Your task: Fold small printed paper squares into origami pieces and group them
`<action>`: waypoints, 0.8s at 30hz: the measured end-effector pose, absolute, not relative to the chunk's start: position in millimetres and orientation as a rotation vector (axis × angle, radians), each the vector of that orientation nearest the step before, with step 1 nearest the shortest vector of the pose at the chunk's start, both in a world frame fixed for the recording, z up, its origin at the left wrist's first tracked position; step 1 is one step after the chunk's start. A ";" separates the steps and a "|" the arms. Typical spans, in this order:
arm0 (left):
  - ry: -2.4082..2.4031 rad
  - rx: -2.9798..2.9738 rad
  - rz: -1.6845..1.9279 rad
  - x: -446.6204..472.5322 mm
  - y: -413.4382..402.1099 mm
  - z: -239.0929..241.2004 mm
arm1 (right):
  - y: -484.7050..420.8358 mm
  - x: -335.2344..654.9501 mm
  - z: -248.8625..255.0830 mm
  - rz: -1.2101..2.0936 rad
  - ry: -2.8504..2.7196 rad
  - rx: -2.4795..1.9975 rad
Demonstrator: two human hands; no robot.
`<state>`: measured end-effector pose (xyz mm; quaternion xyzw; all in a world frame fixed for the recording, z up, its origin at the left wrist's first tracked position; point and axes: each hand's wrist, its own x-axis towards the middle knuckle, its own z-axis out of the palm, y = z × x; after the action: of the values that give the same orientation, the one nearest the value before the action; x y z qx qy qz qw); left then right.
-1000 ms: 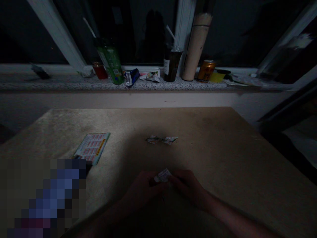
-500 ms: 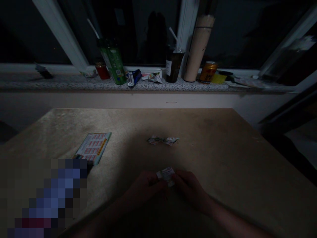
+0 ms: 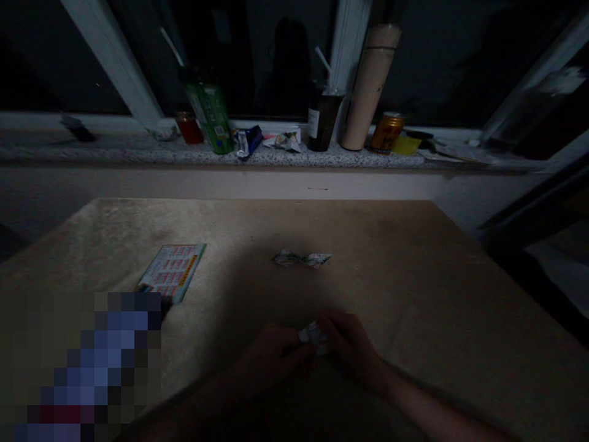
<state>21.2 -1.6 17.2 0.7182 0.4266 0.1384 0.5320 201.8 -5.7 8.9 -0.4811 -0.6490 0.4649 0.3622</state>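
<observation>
Between my two hands, low over the near part of the table (image 3: pixel 391 276), is a small piece of folded printed paper (image 3: pixel 315 335). My left hand (image 3: pixel 278 348) pinches its left side between thumb and fingers. On the right side, my right hand (image 3: pixel 347 341) grips the paper, its fingers covering the upper right part. Farther out on the tabletop lies a folded paper bow (image 3: pixel 301 259), pinched narrow in the middle, apart from both hands. Dim light hides the fine folds.
A printed card (image 3: pixel 175 270) lies at left, beside a pixelated blue area. Along the granite windowsill (image 3: pixel 276 161) stand a green bottle (image 3: pixel 212 116), a dark cup with a straw (image 3: pixel 322 123), a beige flask (image 3: pixel 372 89), a gold can (image 3: pixel 387 134) and crumpled wrappers (image 3: pixel 248 141).
My right hand's fingers have shifted over the top of the paper, covering more of it. The paper has turned and shows less of its face. The bow lies still.
</observation>
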 end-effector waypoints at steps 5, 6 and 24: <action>1.072 1.688 0.327 20.1 -1.0 16.6 | 1.2 191.5 12.8 1.213 -1.580 -1.294; 1.086 1.682 0.326 20.2 -0.8 17.1 | 3.2 189.7 13.2 1.205 -1.598 -1.294; 1.335 1.566 0.610 21.0 -1.5 28.2 | 18.5 176.4 13.4 1.294 -1.569 -1.227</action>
<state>21.0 -1.5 28.2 0.6413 0.5465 0.2499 0.4772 176.4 18.5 13.4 -0.4790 -0.6127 0.5054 0.3737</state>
